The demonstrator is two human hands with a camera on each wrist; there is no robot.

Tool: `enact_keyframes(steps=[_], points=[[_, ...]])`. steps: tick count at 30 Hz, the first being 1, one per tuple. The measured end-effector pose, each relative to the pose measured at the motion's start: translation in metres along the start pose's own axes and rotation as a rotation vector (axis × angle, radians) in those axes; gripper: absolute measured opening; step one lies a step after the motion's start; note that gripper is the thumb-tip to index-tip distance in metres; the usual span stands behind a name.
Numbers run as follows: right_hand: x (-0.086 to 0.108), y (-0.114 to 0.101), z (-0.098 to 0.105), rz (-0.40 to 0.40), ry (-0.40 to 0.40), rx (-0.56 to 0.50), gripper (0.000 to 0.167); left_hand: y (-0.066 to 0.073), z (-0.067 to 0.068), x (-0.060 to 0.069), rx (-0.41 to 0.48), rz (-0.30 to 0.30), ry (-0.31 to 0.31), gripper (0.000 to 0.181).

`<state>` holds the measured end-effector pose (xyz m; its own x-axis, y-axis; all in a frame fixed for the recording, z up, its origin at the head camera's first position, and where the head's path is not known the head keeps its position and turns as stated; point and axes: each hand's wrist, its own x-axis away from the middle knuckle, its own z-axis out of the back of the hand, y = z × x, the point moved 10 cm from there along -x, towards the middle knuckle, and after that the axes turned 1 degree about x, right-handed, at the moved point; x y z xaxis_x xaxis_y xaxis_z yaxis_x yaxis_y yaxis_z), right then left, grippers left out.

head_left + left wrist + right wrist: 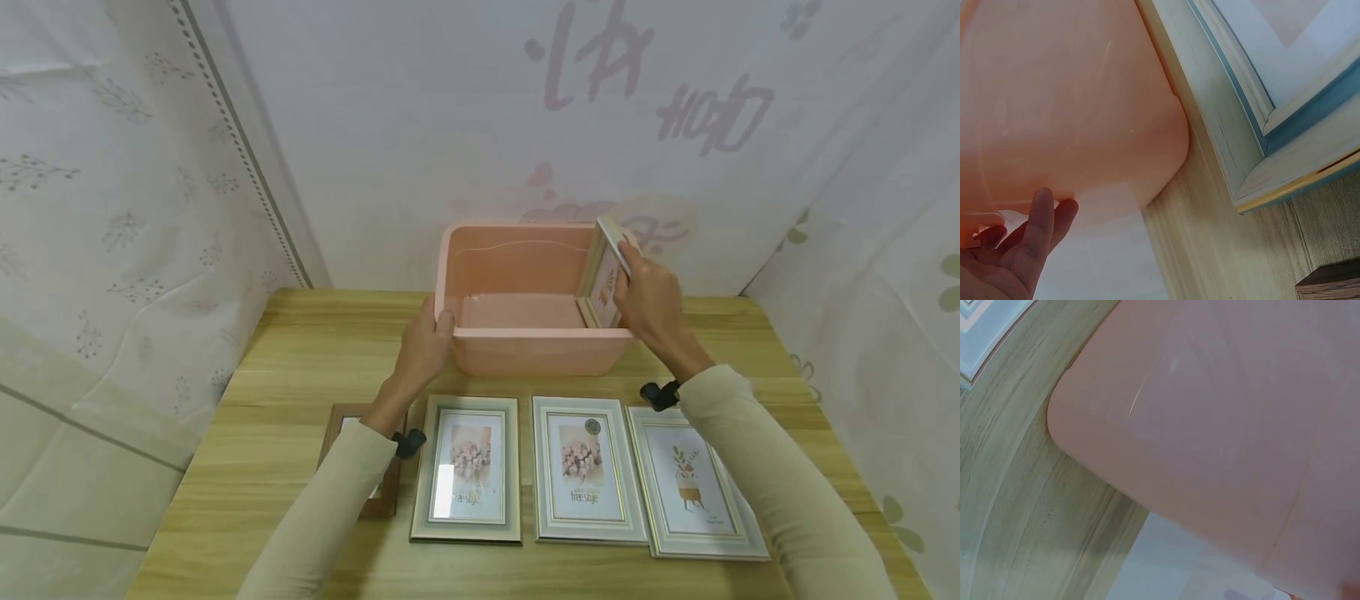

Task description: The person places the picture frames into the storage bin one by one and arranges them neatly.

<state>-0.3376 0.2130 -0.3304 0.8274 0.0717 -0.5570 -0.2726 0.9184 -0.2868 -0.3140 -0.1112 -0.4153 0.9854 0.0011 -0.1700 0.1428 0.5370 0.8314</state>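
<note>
A pink plastic storage bin (543,354) stands at the back of the wooden table. My left hand (424,343) grips its rim at the front left corner; in the left wrist view the fingers (1038,219) lie against the bin's outer wall (1085,112). At the bin's right end, my right hand (651,302) holds a light-coloured picture frame (592,283) by its upper edge. That picture frame stands tilted on end inside the bin, its lower part within the walls. In the right wrist view the bin's wall (1210,425) hides nearly all of the right hand.
In front of the bin lie a brown picture frame (388,492), partly under my left arm, a cream one (418,500), a white one (543,500) and another white one (660,517), partly under my right arm. A patterned cloth (375,150) hangs behind the table (247,467).
</note>
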Motion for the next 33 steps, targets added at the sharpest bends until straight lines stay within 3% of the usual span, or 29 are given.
enact_keyframes(steps=[16,19,27,33], points=[[-0.002,0.005,-0.015,-0.044,-0.131,-0.004,0.043,-0.001,0.0,-0.001,0.01,-0.019,0.01,0.032],[-0.002,0.007,-0.018,-0.05,-0.135,-0.033,0.042,0.0,-0.001,-0.001,0.009,-0.018,0.004,0.033],[-0.007,0.0,-0.015,0.028,-0.105,-0.067,0.042,0.0,-0.001,-0.001,0.017,-0.012,-0.006,0.035],[-0.005,0.004,-0.013,0.009,-0.098,-0.059,0.049,0.001,-0.001,-0.001,0.02,-0.016,-0.01,0.035]])
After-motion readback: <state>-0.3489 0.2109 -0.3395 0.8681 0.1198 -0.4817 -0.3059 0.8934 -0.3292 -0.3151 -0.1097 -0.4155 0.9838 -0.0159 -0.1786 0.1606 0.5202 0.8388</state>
